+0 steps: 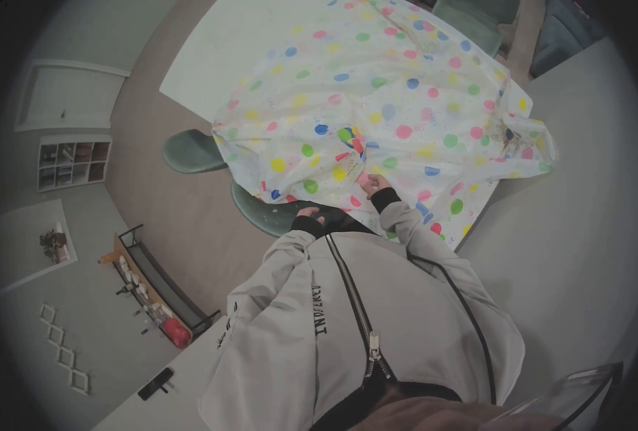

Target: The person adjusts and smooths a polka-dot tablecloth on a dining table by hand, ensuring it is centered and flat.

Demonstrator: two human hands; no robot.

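A white sheet with coloured polka dots (pixel 398 108) lies spread and crumpled over a white table (pixel 218 50). My right hand (pixel 369 184) rests on the sheet's near edge, fingers pinching the fabric. My left hand (pixel 310 213) hovers just below that edge, over the green chair seat (pixel 265 208), mostly hidden by its black cuff; what it holds cannot be seen. My grey zip jacket (pixel 362 309) fills the lower middle of the view.
A second green chair (pixel 190 151) stands left of the table. More green chairs (pixel 477 21) sit at the far side. A low rack with small items and a red object (pixel 154 287) stands on the floor at left. A dark phone-like object (pixel 155 383) lies on a white surface below.
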